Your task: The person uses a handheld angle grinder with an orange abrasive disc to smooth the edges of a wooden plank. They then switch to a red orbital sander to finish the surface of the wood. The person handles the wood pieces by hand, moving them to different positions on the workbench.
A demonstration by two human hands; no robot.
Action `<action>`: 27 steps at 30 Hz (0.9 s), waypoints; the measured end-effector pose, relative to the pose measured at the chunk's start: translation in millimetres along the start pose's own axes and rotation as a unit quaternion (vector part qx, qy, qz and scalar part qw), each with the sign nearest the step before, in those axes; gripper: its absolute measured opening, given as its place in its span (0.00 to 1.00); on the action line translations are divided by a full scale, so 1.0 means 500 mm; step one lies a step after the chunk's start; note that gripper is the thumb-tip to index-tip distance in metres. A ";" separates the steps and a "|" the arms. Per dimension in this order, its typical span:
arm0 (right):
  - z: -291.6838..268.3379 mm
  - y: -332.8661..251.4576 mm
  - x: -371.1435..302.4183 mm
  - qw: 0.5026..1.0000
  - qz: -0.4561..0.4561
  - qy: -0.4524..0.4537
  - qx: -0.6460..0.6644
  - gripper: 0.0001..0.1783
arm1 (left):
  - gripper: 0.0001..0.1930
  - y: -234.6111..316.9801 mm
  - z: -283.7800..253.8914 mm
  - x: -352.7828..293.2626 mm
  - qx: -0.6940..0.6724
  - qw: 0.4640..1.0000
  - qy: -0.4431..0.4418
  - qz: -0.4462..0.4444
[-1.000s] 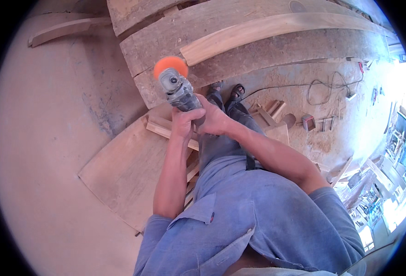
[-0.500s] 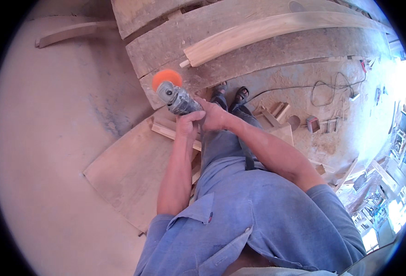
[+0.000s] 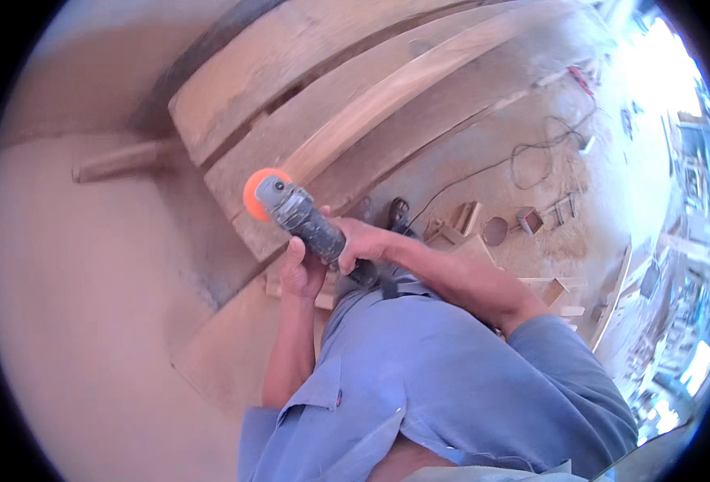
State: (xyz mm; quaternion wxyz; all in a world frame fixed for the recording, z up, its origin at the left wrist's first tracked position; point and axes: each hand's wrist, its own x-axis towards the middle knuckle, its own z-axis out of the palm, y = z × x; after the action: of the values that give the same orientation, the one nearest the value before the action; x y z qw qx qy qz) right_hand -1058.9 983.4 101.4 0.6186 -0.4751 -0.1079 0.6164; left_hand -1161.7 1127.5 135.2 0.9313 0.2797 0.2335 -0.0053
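Note:
An angle grinder (image 3: 316, 233) with a dusty grey body and an orange disc (image 3: 260, 193) is held in front of my waist, its disc end up and to the left. Around the rear of its body, my right hand (image 3: 360, 243) is closed. My left hand (image 3: 304, 275) lies against the underside of the body, thumb raised along the near side and the other fingers partly hidden behind the tool. Beyond the disc, a long pale wooden piece (image 3: 387, 95) rests on a thick plank bench (image 3: 443, 112); in this view the disc overlaps the bench's near end.
A cord (image 3: 471, 173) runs over the dusty floor to the right. Wood offcuts (image 3: 455, 225), a small box (image 3: 529, 219) and a round disc (image 3: 495, 231) lie there. Left of the bench is another wooden piece (image 3: 122, 161). Cluttered material (image 3: 676, 321) fills the far right.
The grinder sits lower and further left in view, its disc nearer the pale piece's end. My left thumb has come off its top. The whole view has turned and blurred slightly.

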 end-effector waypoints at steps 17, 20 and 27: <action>-0.086 -0.071 -0.073 0.988 -0.112 0.015 0.101 0.41 | 0.34 -0.007 0.143 0.141 0.276 0.956 -0.080 -0.052; -0.070 -0.090 -0.055 0.991 -0.101 0.051 -0.073 0.34 | 0.25 0.013 0.145 0.133 0.223 0.971 -0.028 -0.079; -0.117 0.052 -0.077 0.943 -0.045 0.225 -0.240 0.35 | 0.12 0.121 0.002 0.170 0.217 0.965 0.149 -0.011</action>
State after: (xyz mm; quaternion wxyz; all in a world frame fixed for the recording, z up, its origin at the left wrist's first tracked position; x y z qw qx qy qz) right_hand -1042.3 918.2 69.3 0.5218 -0.7303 -0.1318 0.4207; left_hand -1077.3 1188.4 130.0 0.8029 0.4701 0.3657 -0.0244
